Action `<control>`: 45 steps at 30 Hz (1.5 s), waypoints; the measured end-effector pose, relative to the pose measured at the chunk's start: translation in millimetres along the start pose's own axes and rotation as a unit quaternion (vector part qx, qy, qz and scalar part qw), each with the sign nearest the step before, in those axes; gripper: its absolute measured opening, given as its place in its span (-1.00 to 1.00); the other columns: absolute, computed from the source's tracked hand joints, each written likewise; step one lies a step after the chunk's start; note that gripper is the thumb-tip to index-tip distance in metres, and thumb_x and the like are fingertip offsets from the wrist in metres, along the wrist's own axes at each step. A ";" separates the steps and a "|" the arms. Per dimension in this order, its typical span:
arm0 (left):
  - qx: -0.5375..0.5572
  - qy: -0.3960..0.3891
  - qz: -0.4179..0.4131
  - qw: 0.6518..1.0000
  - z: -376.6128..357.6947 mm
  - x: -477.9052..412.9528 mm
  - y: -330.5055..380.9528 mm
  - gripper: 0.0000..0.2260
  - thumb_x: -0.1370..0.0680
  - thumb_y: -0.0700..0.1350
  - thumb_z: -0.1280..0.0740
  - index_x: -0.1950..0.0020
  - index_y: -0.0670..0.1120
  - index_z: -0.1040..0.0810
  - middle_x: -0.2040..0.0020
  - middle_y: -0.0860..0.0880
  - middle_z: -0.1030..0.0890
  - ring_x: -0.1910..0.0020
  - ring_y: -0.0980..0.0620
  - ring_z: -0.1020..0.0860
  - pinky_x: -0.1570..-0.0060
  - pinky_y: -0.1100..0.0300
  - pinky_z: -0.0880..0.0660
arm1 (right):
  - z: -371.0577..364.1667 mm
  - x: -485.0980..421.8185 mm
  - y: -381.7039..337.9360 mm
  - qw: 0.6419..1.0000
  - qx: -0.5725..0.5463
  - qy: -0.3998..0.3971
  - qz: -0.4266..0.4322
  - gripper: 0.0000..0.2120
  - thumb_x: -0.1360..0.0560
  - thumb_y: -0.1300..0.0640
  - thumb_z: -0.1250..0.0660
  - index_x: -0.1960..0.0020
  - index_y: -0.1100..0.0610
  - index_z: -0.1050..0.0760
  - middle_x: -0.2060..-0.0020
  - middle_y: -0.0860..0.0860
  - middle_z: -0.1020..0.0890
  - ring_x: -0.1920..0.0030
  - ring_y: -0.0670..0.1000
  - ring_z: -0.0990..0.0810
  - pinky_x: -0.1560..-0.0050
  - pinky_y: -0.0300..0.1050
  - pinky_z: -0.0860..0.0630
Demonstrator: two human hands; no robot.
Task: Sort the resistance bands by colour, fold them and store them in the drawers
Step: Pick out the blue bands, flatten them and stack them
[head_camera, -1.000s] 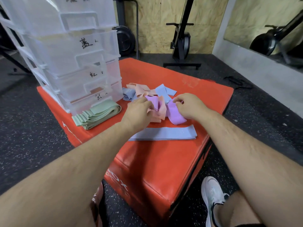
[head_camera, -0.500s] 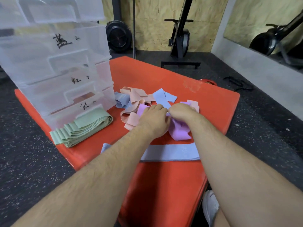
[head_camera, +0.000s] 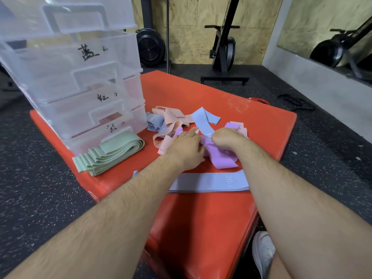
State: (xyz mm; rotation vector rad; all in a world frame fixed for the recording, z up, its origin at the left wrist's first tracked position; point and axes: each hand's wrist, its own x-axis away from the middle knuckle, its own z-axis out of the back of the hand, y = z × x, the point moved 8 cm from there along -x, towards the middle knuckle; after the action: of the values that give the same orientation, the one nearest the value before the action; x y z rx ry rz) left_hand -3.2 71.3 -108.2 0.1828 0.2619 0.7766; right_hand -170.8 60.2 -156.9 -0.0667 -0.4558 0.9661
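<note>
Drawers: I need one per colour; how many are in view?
4, stacked at left: top drawer, second drawer, third drawer, bottom drawer. More may sit above the frame.

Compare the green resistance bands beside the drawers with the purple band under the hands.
The green resistance bands lie in a neat layered stack; the purple band is loose and crumpled. No hand touches the green resistance bands, while the left hand and right hand are both on the purple band. Both lie on the red plyo box.
</note>
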 end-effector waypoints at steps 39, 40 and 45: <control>0.596 0.107 0.192 0.773 54.2 25.5 -8.3 -0.67 -0.57 0.15 -0.35 -0.05 -0.12 -0.62 0.00 -0.10 -0.70 0.00 -0.05 -0.68 0.11 0.12 -0.64 | 57.0 145.6 -58.8 0.854 -0.454 -0.072 0.244 -0.65 -0.41 0.47 -0.17 -0.14 0.42 -0.55 -0.12 0.33 -0.65 0.00 0.04 -0.68 -0.03 -0.15 -0.56; 0.583 0.112 0.197 0.780 54.3 29.6 -12.3 -0.68 -0.56 0.11 -0.36 -0.05 -0.14 -0.59 0.00 -0.12 -0.70 -0.02 -0.09 -0.68 0.09 0.08 -0.65 | 52.0 153.1 -63.0 0.865 -0.424 -0.073 0.257 -0.64 -0.40 0.45 -0.18 -0.15 0.43 -0.54 -0.06 0.33 -0.66 0.01 0.03 -0.68 -0.09 -0.09 -0.55; 0.530 0.119 0.241 0.805 63.5 54.5 -34.7 -0.66 -0.46 0.04 -0.26 -0.09 -0.16 -0.53 0.04 -0.04 -0.62 0.03 0.04 -0.66 0.18 0.08 -0.60 | 33.5 177.4 -84.5 0.899 -0.319 -0.069 0.292 -0.64 -0.43 0.38 -0.19 -0.07 0.13 -0.64 0.00 0.16 -0.68 0.10 -0.01 -0.55 0.15 -0.11 -0.51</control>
State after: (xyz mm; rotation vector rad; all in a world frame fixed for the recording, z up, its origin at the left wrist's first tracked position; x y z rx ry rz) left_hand 76.2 81.5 -65.7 1.2634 0.9086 1.0889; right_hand -33.1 149.7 -44.0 -0.7709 -0.9049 1.3784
